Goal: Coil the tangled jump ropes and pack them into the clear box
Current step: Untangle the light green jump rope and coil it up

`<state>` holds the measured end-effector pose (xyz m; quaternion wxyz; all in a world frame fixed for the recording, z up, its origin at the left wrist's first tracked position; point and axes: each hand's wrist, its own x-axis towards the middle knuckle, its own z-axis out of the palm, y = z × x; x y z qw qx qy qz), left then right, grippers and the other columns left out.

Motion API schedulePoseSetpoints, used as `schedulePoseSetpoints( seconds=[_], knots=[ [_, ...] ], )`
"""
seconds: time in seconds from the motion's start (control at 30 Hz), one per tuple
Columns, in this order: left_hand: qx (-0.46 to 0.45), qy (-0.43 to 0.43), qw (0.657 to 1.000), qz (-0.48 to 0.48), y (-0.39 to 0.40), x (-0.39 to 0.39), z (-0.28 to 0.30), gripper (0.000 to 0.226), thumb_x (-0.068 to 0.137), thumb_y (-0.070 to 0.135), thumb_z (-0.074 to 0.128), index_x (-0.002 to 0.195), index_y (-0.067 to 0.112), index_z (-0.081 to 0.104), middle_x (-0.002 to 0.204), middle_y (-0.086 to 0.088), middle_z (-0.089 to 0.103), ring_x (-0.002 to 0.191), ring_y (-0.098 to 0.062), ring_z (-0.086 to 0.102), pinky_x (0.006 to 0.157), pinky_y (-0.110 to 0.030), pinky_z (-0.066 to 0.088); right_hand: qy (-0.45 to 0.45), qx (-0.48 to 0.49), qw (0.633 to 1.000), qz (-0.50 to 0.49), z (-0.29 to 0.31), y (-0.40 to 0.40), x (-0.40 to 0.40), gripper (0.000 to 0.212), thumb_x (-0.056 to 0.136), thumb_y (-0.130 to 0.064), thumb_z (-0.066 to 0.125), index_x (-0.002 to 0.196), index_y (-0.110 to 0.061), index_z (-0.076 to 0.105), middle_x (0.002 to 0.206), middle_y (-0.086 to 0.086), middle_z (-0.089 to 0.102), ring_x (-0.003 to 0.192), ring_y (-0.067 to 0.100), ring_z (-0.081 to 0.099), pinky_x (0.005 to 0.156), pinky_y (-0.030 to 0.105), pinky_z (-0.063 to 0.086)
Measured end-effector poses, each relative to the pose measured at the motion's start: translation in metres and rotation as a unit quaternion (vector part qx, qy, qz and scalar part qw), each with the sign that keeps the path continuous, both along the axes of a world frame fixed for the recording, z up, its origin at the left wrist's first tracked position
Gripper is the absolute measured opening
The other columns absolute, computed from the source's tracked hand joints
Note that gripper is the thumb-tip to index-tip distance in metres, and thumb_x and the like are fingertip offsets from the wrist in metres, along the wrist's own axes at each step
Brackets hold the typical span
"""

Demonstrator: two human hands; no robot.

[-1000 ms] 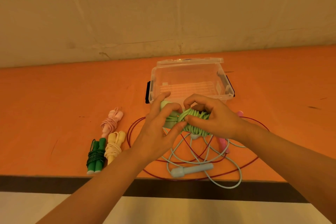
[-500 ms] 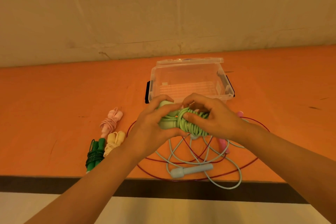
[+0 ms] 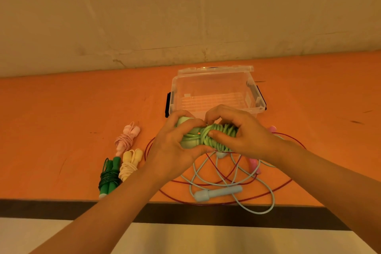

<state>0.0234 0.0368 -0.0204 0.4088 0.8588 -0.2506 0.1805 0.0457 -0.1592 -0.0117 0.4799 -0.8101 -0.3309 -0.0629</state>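
**Fourth rope nearly bundled, none boxed**

Both hands grip the light green rope [image 3: 214, 136] above the surface [image 3: 61, 109]: the left hand [image 3: 175, 144] curls round its handles, the right hand [image 3: 241, 134] pinches the wound cord. Three coiled ropes [image 3: 121, 156] lie at 9 o'clock from the hands. The clear box [image 3: 214, 90], at 12 o'clock, holds nothing. The blue rope [image 3: 218, 192] and red rope [image 3: 284, 187] remain tangled at 6 o'clock, drooping past the surface's near edge; open room lies left and right.
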Motion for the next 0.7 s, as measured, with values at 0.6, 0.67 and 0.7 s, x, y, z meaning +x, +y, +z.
schedulePoseSetpoints(
  seconds=[0.6,0.67,0.7],
  knots=[
    [0.04,-0.052,0.997,0.038,0.001,-0.003,0.004,0.042,0.07,0.055,0.068,0.108,0.038,0.061,0.117,0.009,0.048,0.096,-0.002,0.053,0.065,-0.033,0.054,-0.065,-0.034,0.997,0.037,0.007,-0.003,-0.002,0.027,0.083,-0.017,0.065,0.108,-0.007,0.057,0.107,0.002,0.056,0.101,0.019,0.057,0.085,0.037,0.047],
    [0.048,-0.056,0.996,0.044,0.001,-0.004,0.003,0.041,0.071,0.055,0.067,0.108,0.038,0.06,0.117,0.009,0.049,0.093,-0.003,0.054,0.063,-0.033,0.054,-0.066,-0.044,0.996,0.048,0.008,-0.004,-0.001,0.033,0.081,-0.021,0.068,0.108,-0.007,0.057,0.108,0.003,0.056,0.102,0.02,0.056,0.085,0.037,0.047],
    [0.05,-0.055,0.996,0.044,0.001,-0.004,0.003,0.041,0.072,0.055,0.068,0.108,0.038,0.06,0.118,0.008,0.049,0.092,-0.004,0.054,0.063,-0.034,0.054,-0.07,-0.046,0.995,0.053,0.009,-0.004,-0.001,0.033,0.081,-0.022,0.068,0.108,-0.006,0.058,0.108,0.004,0.056,0.103,0.019,0.056,0.086,0.037,0.047]
  ],
)
